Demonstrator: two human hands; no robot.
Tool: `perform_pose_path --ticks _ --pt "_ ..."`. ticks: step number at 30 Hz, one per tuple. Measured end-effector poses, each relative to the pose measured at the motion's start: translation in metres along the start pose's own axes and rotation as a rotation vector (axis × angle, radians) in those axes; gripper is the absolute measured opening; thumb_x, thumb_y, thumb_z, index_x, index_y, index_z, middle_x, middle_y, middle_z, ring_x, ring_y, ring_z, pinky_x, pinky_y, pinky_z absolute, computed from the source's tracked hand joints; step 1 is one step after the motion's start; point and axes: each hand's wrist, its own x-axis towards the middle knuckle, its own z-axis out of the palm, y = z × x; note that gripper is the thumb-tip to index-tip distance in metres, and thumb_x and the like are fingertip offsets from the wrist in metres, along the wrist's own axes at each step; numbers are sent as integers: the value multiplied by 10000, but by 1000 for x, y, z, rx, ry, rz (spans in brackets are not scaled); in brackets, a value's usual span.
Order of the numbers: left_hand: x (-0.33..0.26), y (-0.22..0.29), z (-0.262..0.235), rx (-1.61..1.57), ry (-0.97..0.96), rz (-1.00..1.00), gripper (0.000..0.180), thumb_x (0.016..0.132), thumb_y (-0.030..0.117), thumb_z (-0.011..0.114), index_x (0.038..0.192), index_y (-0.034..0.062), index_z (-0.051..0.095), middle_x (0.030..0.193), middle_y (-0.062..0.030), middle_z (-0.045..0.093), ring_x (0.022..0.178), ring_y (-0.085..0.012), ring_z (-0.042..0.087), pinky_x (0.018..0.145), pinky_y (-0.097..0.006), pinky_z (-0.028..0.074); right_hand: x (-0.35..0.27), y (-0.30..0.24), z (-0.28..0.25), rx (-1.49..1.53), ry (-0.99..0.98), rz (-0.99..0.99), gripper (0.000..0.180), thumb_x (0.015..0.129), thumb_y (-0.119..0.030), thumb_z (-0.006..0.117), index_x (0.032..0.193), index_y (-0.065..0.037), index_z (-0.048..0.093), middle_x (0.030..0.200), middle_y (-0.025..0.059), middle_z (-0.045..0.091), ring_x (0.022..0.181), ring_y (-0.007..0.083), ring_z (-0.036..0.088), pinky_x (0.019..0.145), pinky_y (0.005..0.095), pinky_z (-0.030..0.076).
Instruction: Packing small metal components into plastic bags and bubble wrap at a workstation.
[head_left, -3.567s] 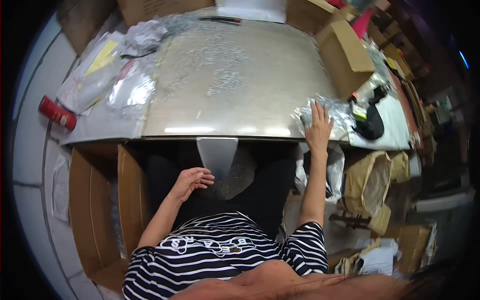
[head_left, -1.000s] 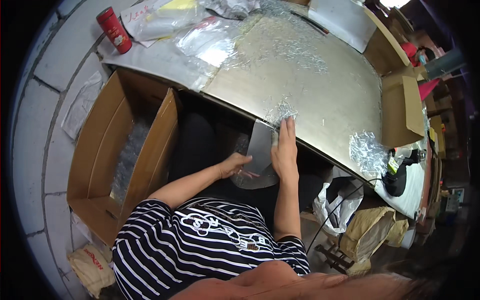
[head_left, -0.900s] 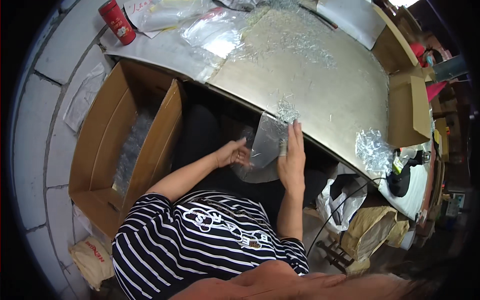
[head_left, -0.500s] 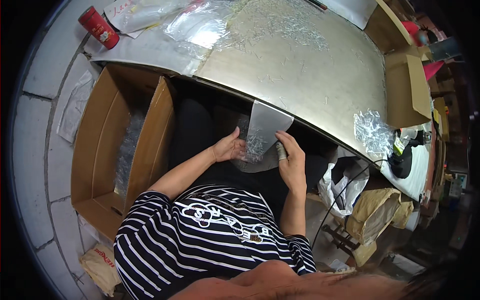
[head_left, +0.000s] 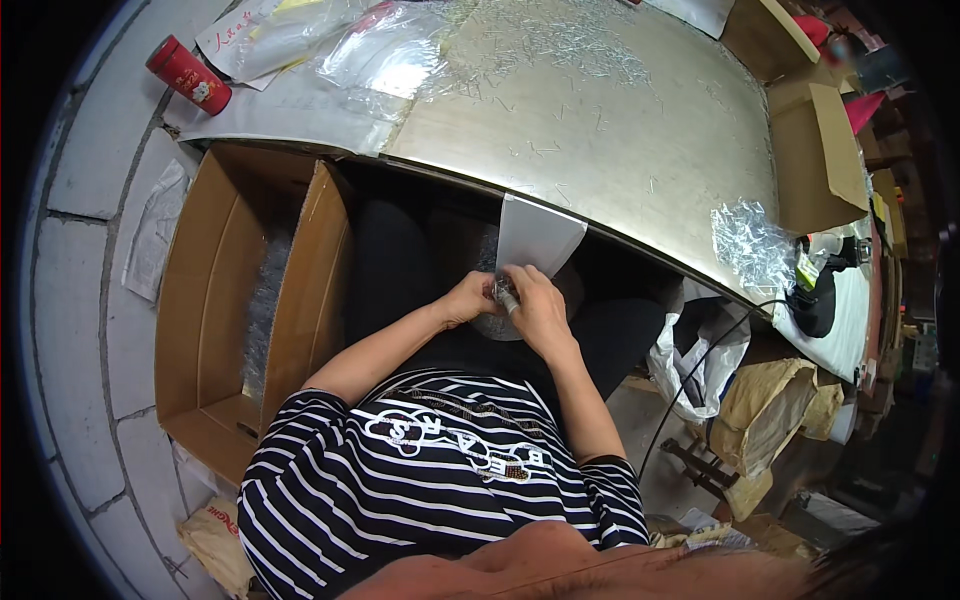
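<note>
Just in front of the table edge, over my lap, my left hand [head_left: 467, 300] and my right hand [head_left: 536, 310] meet, fingers curled around a clump of small shiny, clear-looking pieces [head_left: 502, 290]. Whether a clear bag wraps the clump, I cannot tell. One finger of the right hand carries a pale wrapping. Behind the hands, a pale stiff sheet [head_left: 538, 235] slants down from the table's edge, its lower end hidden by my right hand. Below it, a rounded container [head_left: 497, 327] is partly visible between my legs.
Loose thin shiny pieces [head_left: 570, 50] are strewn over the metal-topped table [head_left: 600, 170], with a heap of clear packets [head_left: 748, 245] at its right. An open cardboard box [head_left: 205, 330] stands at my left. A red can [head_left: 190, 75] is at upper left, a white plastic bag [head_left: 700, 375] at right.
My right hand has come left and off the sheet's side to join the left hand. The shiny pieces that lay on the sheet's lower part are now gathered between my fingers.
</note>
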Motion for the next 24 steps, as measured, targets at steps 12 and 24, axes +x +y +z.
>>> perform_pose_path --ticks 12,24 --pt "10 -15 -21 16 -160 -67 394 741 -71 715 1124 -20 636 1027 -72 698 945 -140 653 892 -271 496 52 -5 -87 39 369 -53 93 810 -9 635 903 -13 641 856 180 633 789 358 632 704 397 495" --pt "14 -3 -17 -186 -297 -79 561 736 -33 751 1266 -24 568 1182 -94 647 1062 -154 604 937 -277 469 156 20 -192 398 612 -53 209 902 -25 593 1092 52 635 842 106 675 691 132 623 640 264 500"
